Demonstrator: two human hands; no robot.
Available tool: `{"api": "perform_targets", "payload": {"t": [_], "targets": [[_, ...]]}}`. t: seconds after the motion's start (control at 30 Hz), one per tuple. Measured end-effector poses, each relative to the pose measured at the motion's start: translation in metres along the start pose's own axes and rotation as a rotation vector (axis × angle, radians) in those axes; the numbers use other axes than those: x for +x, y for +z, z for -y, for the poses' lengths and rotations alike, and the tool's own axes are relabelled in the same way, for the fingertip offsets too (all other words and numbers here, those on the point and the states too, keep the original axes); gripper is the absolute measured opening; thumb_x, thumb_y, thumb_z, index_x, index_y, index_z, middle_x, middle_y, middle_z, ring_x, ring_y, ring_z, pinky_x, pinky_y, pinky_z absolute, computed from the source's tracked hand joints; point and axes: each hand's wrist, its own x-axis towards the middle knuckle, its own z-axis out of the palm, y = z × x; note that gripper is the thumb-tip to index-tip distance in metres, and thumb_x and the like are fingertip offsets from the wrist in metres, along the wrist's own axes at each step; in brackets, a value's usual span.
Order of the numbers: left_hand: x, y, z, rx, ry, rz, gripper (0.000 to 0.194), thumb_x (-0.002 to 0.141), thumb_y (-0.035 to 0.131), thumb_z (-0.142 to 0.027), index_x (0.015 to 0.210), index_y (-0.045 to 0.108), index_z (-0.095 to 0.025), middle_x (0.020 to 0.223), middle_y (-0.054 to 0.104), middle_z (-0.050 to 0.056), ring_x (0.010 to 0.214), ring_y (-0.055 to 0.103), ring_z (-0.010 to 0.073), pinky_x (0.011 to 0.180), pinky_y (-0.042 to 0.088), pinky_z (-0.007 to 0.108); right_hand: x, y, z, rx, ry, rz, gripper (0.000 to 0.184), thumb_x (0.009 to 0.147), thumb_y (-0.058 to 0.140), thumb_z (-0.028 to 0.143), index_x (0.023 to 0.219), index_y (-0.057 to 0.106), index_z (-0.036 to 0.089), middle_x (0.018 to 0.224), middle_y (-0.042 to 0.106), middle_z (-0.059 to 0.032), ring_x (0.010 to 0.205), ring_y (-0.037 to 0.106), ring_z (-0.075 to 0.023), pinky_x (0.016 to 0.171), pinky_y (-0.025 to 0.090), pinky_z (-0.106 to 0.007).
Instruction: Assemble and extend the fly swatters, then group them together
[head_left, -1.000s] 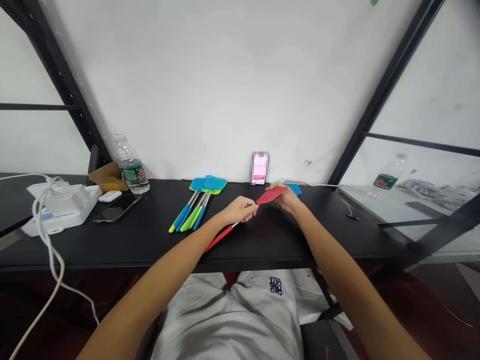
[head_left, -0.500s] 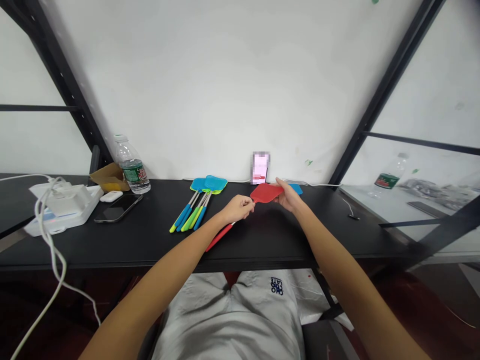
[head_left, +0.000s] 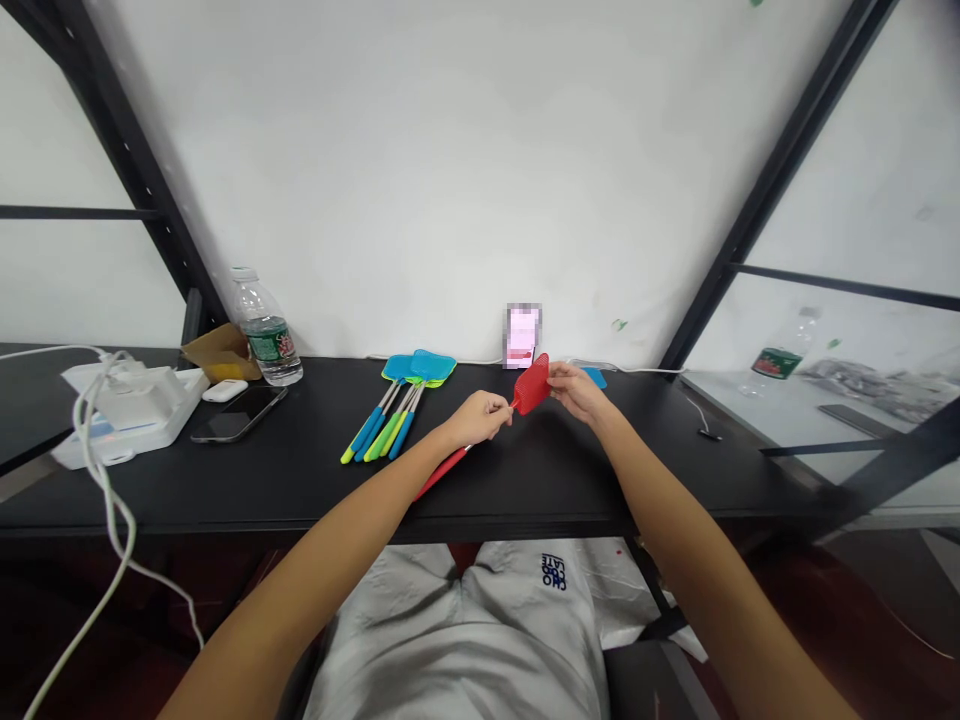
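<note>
A red fly swatter (head_left: 532, 385) is held over the desk between my two hands, its mesh head tilted up on edge. My left hand (head_left: 482, 417) pinches its shaft close to the head, and the red handle slants down toward the desk's front edge, partly covered by my forearm. The fingers of my right hand (head_left: 576, 390) are closed at the right edge of the head. Behind that hand shows part of a blue piece (head_left: 595, 377), mostly hidden. Left of my hands lie several blue and green fly swatters (head_left: 431, 368) in a fanned pile.
A lit phone (head_left: 523, 335) leans on the white wall behind the swatter. On the left of the black desk (head_left: 300, 495) are a water bottle (head_left: 271, 340), an open cardboard box (head_left: 221, 352), a dark phone (head_left: 238, 414) and a white power strip (head_left: 139, 420) with cables.
The red swatter's head has turned from lying nearly flat to standing on edge. My right hand has shifted slightly with it; my left hand stays at the shaft.
</note>
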Motion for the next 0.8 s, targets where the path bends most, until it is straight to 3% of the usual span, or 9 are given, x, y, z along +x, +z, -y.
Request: {"api": "perform_targets", "payload": {"t": [0.17,0.33,0.53,0.67,0.8], "targets": [[-0.001,0.001,-0.002,0.02,-0.03,0.02,0.029,0.082,0.048,-0.034,0.075,0.065,-0.013,0.042,0.046,-0.004,0.04,0.042,0.008,0.044,0.029,0.02,0.002,0.001,-0.004,-0.026,-0.05,-0.041,0.017,0.058,0.072,0.014,0.071,0.061,0.019,0.085,0.068,-0.002,0.085,0.063,-0.0167,0.078,0.049,-0.029],[0.0,0.001,-0.001,0.028,-0.021,0.016,0.028,0.082,0.048,-0.034,0.076,0.066,-0.014,0.041,0.046,-0.005,0.039,0.042,0.0079,0.044,0.03,0.019,0.005,-0.003,-0.005,0.002,-0.031,-0.073,0.012,0.068,0.072,0.024,0.073,0.062,0.02,0.09,0.069,-0.0041,0.088,0.065,-0.0178,0.076,0.051,-0.03],[0.002,-0.001,0.006,0.062,-0.027,-0.031,0.026,0.081,0.048,-0.033,0.074,0.064,-0.014,0.04,0.045,-0.005,0.038,0.043,0.0085,0.044,0.031,0.02,-0.001,0.001,0.004,-0.049,0.144,-0.108,0.039,0.081,0.06,0.057,0.08,0.062,0.018,0.082,0.069,-0.0111,0.076,0.067,-0.0231,0.061,0.052,-0.032],[0.003,-0.001,0.009,0.062,-0.031,-0.036,0.025,0.081,0.049,-0.034,0.073,0.063,-0.015,0.04,0.044,-0.006,0.037,0.044,0.0086,0.044,0.032,0.02,-0.005,0.005,0.009,0.019,0.129,-0.027,0.026,0.081,0.06,0.042,0.084,0.065,0.017,0.084,0.07,-0.0104,0.075,0.066,-0.0207,0.061,0.051,-0.029],[0.003,-0.001,0.01,0.053,-0.023,-0.046,0.026,0.081,0.048,-0.035,0.073,0.063,-0.015,0.04,0.043,-0.006,0.037,0.045,0.0086,0.044,0.031,0.019,-0.005,0.005,0.012,0.062,0.08,-0.07,0.016,0.067,0.061,0.022,0.081,0.066,0.017,0.078,0.068,-0.0056,0.07,0.062,-0.0176,0.06,0.05,-0.028]]}}
